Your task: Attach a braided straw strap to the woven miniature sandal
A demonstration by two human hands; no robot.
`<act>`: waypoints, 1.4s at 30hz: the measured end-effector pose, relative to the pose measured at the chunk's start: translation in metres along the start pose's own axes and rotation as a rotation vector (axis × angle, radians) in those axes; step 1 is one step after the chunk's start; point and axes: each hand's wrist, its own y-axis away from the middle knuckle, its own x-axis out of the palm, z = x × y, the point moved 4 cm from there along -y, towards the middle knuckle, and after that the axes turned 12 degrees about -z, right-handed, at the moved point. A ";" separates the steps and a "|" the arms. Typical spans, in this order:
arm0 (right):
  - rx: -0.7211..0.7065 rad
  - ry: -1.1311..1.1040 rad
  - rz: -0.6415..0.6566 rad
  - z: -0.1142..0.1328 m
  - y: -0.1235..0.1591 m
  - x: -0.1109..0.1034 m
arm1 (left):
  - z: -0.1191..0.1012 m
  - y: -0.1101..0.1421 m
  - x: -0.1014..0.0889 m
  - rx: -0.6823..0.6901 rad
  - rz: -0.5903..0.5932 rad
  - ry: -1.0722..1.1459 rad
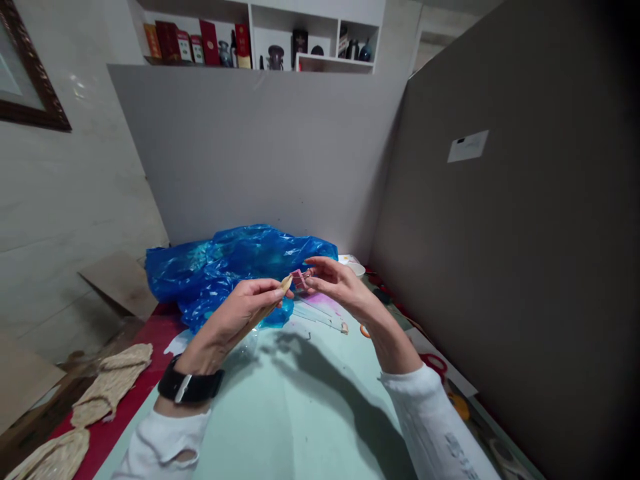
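My left hand [240,310] is closed in a pinch on a thin tan wooden stick [278,295], whose tip points up and to the right. My right hand [334,281] pinches a small pink clip [299,279] right at the tip of that stick. Both hands hover above a pale green mat [295,407], close together. A black watch [189,387] sits on my left wrist. Just below the right hand, a few thin sticks with a pink patch [323,313] lie on the mat.
A crumpled blue plastic bag [225,267] lies behind the hands. Woven straw pieces [107,383] rest on the red table edge at left. Red-handled scissors [434,363] and a white bowl [356,268] sit at right. Grey partition boards [500,233] close in the back and right.
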 end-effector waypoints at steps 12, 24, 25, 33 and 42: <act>-0.147 0.109 -0.077 0.042 0.012 -0.005 | -0.020 0.004 -0.007 0.220 -0.045 -0.134; -0.249 0.139 -0.149 0.053 0.020 -0.002 | -0.027 0.014 -0.008 0.228 -0.032 -0.036; -0.255 0.138 -0.159 0.053 0.020 -0.001 | -0.028 0.014 -0.008 0.226 -0.033 -0.030; -0.255 0.109 -0.227 0.052 0.020 0.002 | -0.023 0.011 -0.010 0.221 -0.051 0.015; -0.267 0.107 -0.210 0.053 0.021 0.008 | -0.021 0.011 -0.004 0.265 0.011 -0.081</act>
